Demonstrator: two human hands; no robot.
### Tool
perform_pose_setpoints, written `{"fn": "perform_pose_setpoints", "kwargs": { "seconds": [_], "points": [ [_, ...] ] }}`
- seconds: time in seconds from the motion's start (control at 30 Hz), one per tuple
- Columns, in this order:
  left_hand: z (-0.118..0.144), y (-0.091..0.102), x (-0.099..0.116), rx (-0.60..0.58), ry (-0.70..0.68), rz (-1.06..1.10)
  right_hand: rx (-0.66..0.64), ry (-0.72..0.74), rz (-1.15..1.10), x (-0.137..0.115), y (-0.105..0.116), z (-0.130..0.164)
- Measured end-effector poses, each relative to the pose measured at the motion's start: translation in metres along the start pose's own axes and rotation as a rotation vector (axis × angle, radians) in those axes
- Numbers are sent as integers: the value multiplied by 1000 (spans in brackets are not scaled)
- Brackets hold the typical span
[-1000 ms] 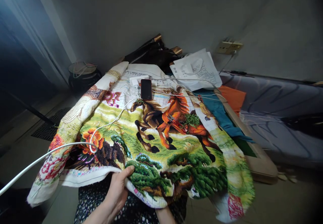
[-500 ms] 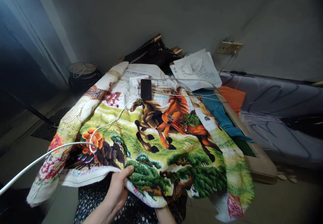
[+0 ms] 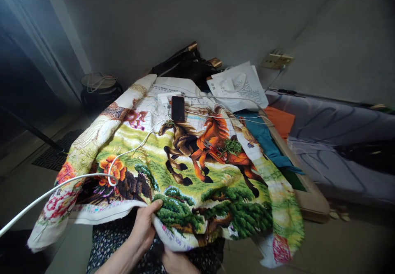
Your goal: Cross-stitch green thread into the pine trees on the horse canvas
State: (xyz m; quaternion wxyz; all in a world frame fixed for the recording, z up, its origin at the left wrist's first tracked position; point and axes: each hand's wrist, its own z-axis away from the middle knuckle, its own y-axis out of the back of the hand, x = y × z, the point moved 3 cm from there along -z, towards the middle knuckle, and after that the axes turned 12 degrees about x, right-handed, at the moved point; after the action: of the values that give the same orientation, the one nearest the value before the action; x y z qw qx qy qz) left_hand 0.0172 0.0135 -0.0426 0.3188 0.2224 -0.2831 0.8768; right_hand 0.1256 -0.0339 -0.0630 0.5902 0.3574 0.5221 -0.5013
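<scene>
A large cross-stitch cloth (image 3: 212, 167) with running horses, green trees and flowers lies spread before me and droops over my lap. My left hand (image 3: 145, 224) grips its near edge, thumb on top and fingers underneath. Below that edge is my right hand (image 3: 175, 261), partly under the cloth; its fingers are hidden. Small red-handled scissors (image 3: 216, 150) and a tangle of green thread (image 3: 233, 146) rest on the orange horse. Farther up the cloth are a dark phone (image 3: 178, 109) and a white adapter (image 3: 165, 98).
A white cable (image 3: 55, 186) loops over the cloth from the left. Behind are white paper bags (image 3: 236, 85) and a black plastic bag (image 3: 185, 66). Teal fabric (image 3: 262, 136) and an orange piece (image 3: 279, 119) lie right. A wall socket (image 3: 277, 60) holds a plug.
My right hand has moved left beneath the near edge, toward my left hand, and more of it shows. My left hand keeps its grip. The view has shifted slightly.
</scene>
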Motion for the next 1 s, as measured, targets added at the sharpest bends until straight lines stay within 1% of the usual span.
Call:
{"fn": "perform_pose_setpoints", "kwargs": {
  "seconds": [0.03,0.1,0.13,0.17,0.2,0.23,0.3,0.33,0.37,0.43,0.47,0.5,0.53,0.6,0.63,0.67,0.7,0.73,0.77,0.83,0.87,0.9,0.93,1.0],
  "points": [
    [-1,0,0,1,-16,8,-82,11,66,-8,2,6],
    [-2,1,0,5,-42,16,-319,66,227,-29,4,13],
    [-3,1,0,9,-47,16,-397,108,272,-42,7,13],
    [-3,1,0,11,-45,11,-396,158,300,-55,10,10],
    [-3,2,-1,9,-34,7,-300,226,329,-68,15,3],
    [-3,2,-1,4,-22,7,-141,308,381,-79,20,-6],
    [-2,1,0,-14,-9,22,195,487,575,-95,26,-25],
    [-2,1,1,-22,-9,30,286,565,687,-99,26,-34],
    [-2,1,1,-23,-15,35,321,623,780,-99,23,-42],
    [-2,2,3,-14,-31,30,300,685,852,-95,17,-54],
    [-2,2,3,-9,-37,25,288,692,818,-93,15,-57],
    [-2,2,3,-7,-36,18,282,667,734,-93,15,-59],
    [-2,2,3,-13,-27,11,277,605,598,-94,16,-58],
    [-1,0,3,-34,12,1,264,421,216,-104,25,-54],
    [0,-1,3,-40,35,-2,272,348,11,-114,32,-50],
    [0,-1,3,-44,54,1,287,312,-178,-126,40,-46],
    [1,-2,3,-41,63,10,341,345,-329,-140,49,-41],
    [1,-3,3,-37,65,22,406,433,-429,-155,59,-36],
    [1,-3,3,-34,64,33,473,533,-478,-167,68,-32],
    [2,-3,3,-33,58,46,574,669,-431,-179,79,-26],
    [2,-3,3,-34,56,45,588,677,-353,-177,79,-25],
    [2,-3,3,-36,53,41,569,633,-262,-170,76,-27],
    [2,-3,3,-41,51,34,522,552,-165,-159,71,-29],
    [1,-3,3,-52,49,17,389,361,40,-130,56,-34]
  ]
}}
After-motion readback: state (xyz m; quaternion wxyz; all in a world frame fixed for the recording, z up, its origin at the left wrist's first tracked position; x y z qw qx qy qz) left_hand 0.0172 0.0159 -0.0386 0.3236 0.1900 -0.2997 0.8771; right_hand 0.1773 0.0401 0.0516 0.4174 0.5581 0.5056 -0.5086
